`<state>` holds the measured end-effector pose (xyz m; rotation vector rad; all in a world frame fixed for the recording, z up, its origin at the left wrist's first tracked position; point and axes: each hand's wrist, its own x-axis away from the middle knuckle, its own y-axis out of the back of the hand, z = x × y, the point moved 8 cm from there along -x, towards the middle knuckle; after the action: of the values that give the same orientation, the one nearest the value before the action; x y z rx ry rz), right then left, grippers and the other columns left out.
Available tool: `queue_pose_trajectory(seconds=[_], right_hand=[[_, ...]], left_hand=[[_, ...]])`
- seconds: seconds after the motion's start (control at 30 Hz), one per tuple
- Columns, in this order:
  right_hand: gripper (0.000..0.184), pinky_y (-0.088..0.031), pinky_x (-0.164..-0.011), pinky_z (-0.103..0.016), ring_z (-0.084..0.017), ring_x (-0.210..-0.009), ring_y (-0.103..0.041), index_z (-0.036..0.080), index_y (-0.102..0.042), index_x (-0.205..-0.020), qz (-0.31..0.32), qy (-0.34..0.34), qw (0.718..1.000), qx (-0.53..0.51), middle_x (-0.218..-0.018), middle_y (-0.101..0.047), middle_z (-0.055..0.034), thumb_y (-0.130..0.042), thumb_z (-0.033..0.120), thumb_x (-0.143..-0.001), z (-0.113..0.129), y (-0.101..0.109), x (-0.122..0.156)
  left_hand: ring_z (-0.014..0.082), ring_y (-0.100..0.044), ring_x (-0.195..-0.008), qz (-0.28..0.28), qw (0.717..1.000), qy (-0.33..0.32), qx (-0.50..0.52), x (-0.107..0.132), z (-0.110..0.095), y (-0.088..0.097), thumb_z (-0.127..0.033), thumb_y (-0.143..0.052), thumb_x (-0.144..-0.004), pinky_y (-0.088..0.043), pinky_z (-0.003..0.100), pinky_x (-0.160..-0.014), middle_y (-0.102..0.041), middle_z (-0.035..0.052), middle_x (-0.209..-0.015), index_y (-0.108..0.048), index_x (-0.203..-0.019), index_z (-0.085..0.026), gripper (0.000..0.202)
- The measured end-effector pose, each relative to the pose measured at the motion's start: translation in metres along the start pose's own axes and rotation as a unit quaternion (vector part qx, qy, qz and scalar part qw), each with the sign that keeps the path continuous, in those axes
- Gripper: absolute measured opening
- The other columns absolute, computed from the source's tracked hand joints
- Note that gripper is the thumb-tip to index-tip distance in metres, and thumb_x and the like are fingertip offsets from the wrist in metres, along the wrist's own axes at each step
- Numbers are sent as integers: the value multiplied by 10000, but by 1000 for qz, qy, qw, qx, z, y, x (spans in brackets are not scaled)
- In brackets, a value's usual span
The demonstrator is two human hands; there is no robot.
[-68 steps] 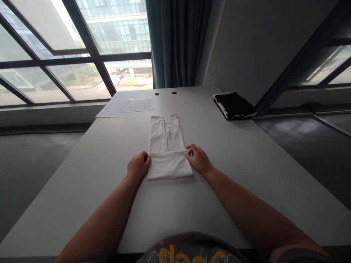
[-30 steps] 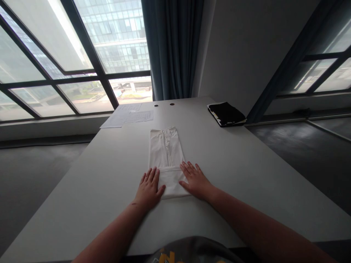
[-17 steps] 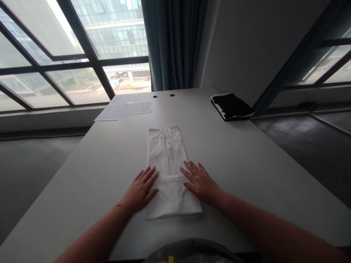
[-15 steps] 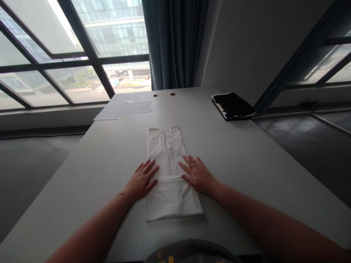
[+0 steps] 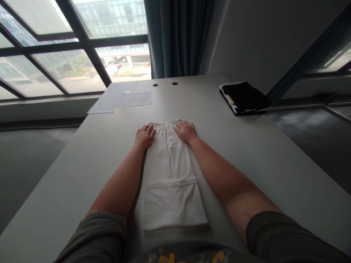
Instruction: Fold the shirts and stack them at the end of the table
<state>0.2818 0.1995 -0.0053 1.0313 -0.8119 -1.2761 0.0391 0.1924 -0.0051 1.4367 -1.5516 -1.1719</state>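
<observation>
A white folded garment (image 5: 179, 157) lies flat on the table, its near end turned up into a wide band with a hem edge across it. A strip like a placket or fly runs down from the middle of the far edge, above a long centre line. I cannot tell the garment's exact kind. My left hand (image 5: 144, 136) rests open on its far left corner, partly on the table. At the far right corner my right hand (image 5: 186, 131) is open too, fingers spread on the cloth. Neither hand grips it.
The white table (image 5: 233, 153) reaches to a window and a blue curtain (image 5: 178, 40). Papers (image 5: 105, 102) lie at its far left. On the far right is a black folder-like stack (image 5: 245, 98). Two round holes pierce the table's far edge.
Both hands have moved away from me, from the garment's middle near the turned-up band to its far corners. The garment's folds look the same; the camera view has tilted slightly downward.
</observation>
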Motion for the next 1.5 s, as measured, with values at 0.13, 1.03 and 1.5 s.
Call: queue_pose_trajectory(seconds=[0.13,1.03,1.5], right_hand=[[473,-185,-1271,-595,-299,-1509,-385,219,-598,-1480,-32,2,999,-41,-1608,-478,-91,-483,387,-1052,-4,3,-14],[311,-568,-1050,-383,-211,-1120,-713,237,-800,-1082,-122,193,940,-253,-1215,-754,-77,-513,282,-969,10,71,161],[355,-522,-1046,-466,-256,-1172,-612,244,-738,-1192,-77,336,925,-162,-1233,-696,-103,-613,91,-897,18,58,177]], left_hand=[[297,-338,-1555,-12,1000,-1,21,-16,2,-2,-495,-389,-1042,-211,587,-1296,-416,94,-1659,-500,-1543,-278,557],[183,-720,-967,-172,953,-117,220,155,-14,78,-472,-582,-990,-571,220,-604,-762,65,-1076,-721,-926,-220,294],[280,-606,-1255,-2,971,-234,47,159,-39,37,-418,-663,-941,-474,480,-1119,-687,72,-1327,-681,-1257,-285,343]])
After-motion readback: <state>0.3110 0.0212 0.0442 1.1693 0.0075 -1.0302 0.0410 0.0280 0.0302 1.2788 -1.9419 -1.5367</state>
